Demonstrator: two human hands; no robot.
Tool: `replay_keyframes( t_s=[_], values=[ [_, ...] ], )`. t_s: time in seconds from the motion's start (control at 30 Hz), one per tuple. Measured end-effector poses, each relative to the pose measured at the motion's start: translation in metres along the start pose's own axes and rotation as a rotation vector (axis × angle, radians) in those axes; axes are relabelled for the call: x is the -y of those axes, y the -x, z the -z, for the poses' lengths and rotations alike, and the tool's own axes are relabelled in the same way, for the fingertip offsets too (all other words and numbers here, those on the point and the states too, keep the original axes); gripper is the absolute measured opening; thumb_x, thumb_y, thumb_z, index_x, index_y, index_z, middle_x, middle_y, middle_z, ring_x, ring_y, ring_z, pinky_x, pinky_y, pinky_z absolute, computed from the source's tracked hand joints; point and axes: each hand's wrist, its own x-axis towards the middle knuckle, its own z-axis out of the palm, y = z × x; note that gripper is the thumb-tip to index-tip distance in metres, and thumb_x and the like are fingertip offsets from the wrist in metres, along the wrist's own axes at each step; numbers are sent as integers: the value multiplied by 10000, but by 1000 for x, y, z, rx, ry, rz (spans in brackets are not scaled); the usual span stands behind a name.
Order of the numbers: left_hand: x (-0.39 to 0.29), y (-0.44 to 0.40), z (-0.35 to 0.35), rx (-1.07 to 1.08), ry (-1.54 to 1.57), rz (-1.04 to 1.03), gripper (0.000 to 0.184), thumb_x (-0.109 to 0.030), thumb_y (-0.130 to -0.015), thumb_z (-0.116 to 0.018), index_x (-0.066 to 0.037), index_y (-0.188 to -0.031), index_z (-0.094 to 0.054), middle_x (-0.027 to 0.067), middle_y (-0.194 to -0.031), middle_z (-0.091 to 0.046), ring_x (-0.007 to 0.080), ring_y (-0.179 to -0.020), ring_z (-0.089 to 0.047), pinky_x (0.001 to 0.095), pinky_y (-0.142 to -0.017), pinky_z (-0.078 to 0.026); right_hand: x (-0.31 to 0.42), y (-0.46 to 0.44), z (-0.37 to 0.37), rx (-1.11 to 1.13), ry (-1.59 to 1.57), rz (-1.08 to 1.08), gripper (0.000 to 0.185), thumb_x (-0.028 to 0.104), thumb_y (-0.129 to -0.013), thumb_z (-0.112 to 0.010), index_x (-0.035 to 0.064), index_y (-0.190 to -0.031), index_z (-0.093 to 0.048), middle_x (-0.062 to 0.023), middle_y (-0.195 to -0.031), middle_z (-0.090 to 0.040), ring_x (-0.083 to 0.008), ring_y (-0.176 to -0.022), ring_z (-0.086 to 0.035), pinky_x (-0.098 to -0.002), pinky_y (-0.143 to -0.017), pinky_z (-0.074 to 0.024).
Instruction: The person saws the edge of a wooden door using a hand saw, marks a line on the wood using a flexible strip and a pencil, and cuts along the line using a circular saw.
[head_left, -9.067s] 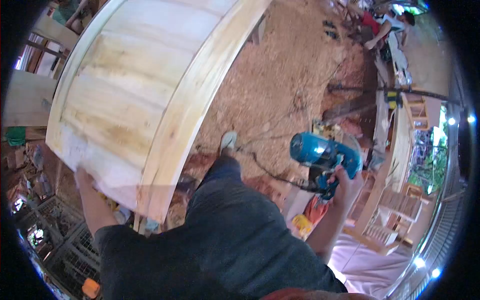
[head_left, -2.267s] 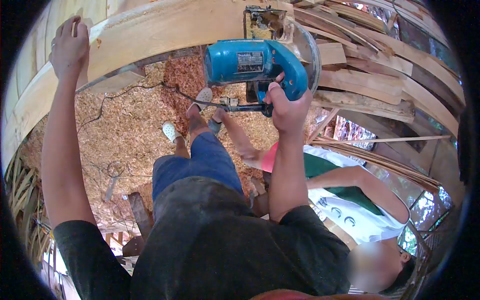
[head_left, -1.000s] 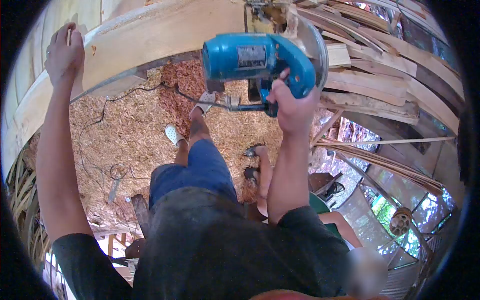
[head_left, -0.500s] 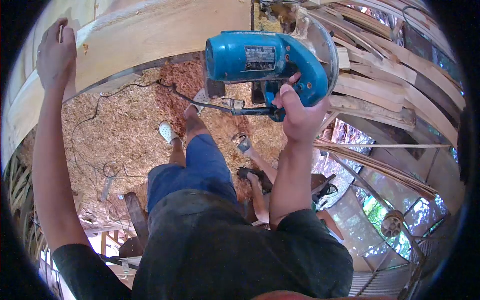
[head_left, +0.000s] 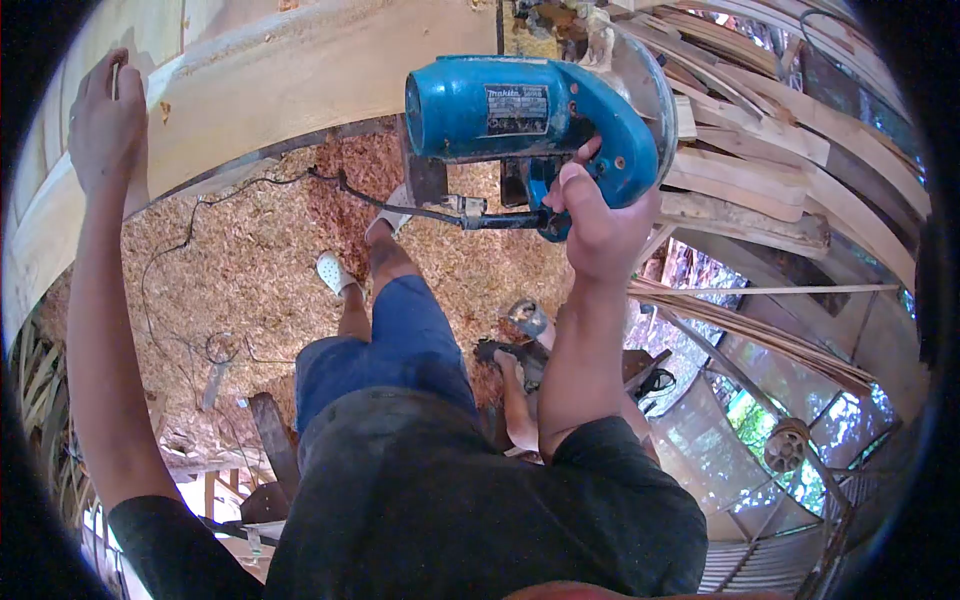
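A blue circular saw [head_left: 520,100] with a Makita label sits at the right end of a wide pale wooden board [head_left: 330,60]. My right hand [head_left: 605,220] is closed round its rear handle, fingers near the trigger. The saw's blade side is mostly hidden behind the motor and the guard. My left hand [head_left: 108,125] lies on the board's left part, well apart from the saw, with its fingers stretched forward and a narrow gap between them. The black power cord [head_left: 330,178] leaves the saw's handle and hangs to the left below the board.
Stacked wooden strips [head_left: 760,180] lie to the right of the saw. Wood shavings [head_left: 250,260] cover the ground round my light clogs [head_left: 335,273]. Another person's leg and dark shoe [head_left: 500,352] show behind me. A metal pulley wheel [head_left: 786,448] is at lower right.
The saw and my right hand have shifted very slightly left in view. My left hand appears a little lower in view. The other person's farther foot has moved back toward me.
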Motion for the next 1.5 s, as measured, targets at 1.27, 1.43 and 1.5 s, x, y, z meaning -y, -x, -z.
replay_keyframes(
  t_s=[1.27, 1.43, 1.5],
  values=[
    [-1, -2, 2, 53, 0, 23, 417, -341, -989, -472, -177, -1334, -640, 91, -1421, -611, 342, -1263, -602, 455, -1075, -466, 4, -21, -4, 50, 24, -30, 206, -13, -861, -706, 4, -1055, -640, -35, -861, -651, -102, -692, -637, -260, -609, -529],
    [-2, -3, 2, 27, -16, 19, 415, -351, -993, -474, -171, -1325, -646, 96, -1424, -609, 340, -1261, -605, 459, -1070, -468, -1, -9, 4, 17, 17, -24, 211, 6, -859, -718, 10, -1056, -643, -20, -850, -641, -99, -727, -626, -260, -633, -520],
    [-2, -2, 3, 28, -46, 14, 410, -344, -997, -477, -165, -1324, -647, 98, -1410, -620, 340, -1251, -613, 458, -1063, -473, -3, 1, 8, 20, 36, -38, 217, 15, -857, -725, 9, -1058, -644, -18, -846, -640, -99, -728, -624, -260, -640, -518]
  ],
)
